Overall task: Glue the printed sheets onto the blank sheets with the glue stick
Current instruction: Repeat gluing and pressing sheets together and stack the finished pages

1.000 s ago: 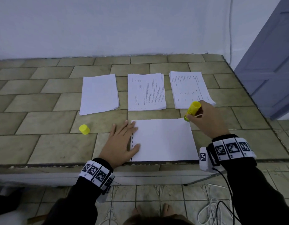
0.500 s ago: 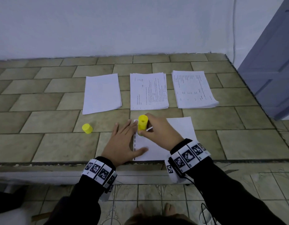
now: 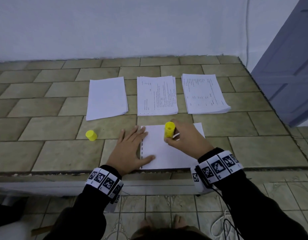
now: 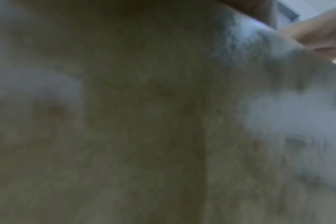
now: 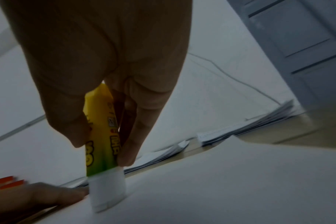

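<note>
Yellow cap (image 3: 91,135) beside left hand (image 3: 129,151)

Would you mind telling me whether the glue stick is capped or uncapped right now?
Uncapped: the glue stick shows its bare white end on the sheet, and the yellow cap stands apart.

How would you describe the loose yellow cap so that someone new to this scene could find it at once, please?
Start from the tiled counter and its row of three paper stacks. The cap stands alone on bare tile, nearer the person than the blank stack and outside the left hand. Unlike the yellow glue stick, it is short and unheld.
</note>
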`<state>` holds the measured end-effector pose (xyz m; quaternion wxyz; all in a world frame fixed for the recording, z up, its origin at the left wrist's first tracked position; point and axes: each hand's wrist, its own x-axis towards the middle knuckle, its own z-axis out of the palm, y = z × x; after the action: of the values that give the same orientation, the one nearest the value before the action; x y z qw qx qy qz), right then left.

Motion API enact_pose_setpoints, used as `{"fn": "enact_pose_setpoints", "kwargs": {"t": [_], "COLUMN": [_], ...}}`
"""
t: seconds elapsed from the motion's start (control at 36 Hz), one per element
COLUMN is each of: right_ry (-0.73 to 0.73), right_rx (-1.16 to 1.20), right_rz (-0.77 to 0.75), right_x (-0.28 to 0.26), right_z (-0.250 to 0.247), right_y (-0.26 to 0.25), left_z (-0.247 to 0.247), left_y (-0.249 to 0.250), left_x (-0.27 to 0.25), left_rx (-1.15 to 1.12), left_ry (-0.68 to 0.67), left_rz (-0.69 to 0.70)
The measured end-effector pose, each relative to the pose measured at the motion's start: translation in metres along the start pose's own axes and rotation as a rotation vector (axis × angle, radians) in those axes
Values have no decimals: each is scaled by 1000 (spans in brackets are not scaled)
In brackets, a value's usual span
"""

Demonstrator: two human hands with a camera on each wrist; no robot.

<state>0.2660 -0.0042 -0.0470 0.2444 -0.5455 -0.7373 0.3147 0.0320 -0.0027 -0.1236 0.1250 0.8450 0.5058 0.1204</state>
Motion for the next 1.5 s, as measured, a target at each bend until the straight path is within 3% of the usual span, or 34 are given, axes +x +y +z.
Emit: {"fn": "enact_pose_setpoints", "kwargs": {"t": [0.19,0.36,0.53,0.64,0.81,0.94,1.17,1.5], "right_ry": [186,220,260,177,-89,-161,-180,-131], "right_rx": [-23,3,-15,68,141,93,37,145], "right_rz": [111,178,139,60,-142,-252,-254,-136], "right_x": [-27,-41,-39,-32,-21,-19,-18,-38], "right_z": [-29,-49,-46,-29,12,38,44,-2], "right_y": [33,53,51,26,-18,-31,-29,9], "left_z": [-2,-2,4,4,6,10,11,5], "left_y": [3,4,-1,-1,-3,-10,-11,-3], "left_x": [-1,-1,-1,0,1,1,0,0], "left_rx": [-6,-6,-32,-37,-22,-62,-61,-29], "left_ry": [-13,-4,28,29,33,47,56,52], "left_rz": [-14,-9,10,13,23,50,52,10]}}
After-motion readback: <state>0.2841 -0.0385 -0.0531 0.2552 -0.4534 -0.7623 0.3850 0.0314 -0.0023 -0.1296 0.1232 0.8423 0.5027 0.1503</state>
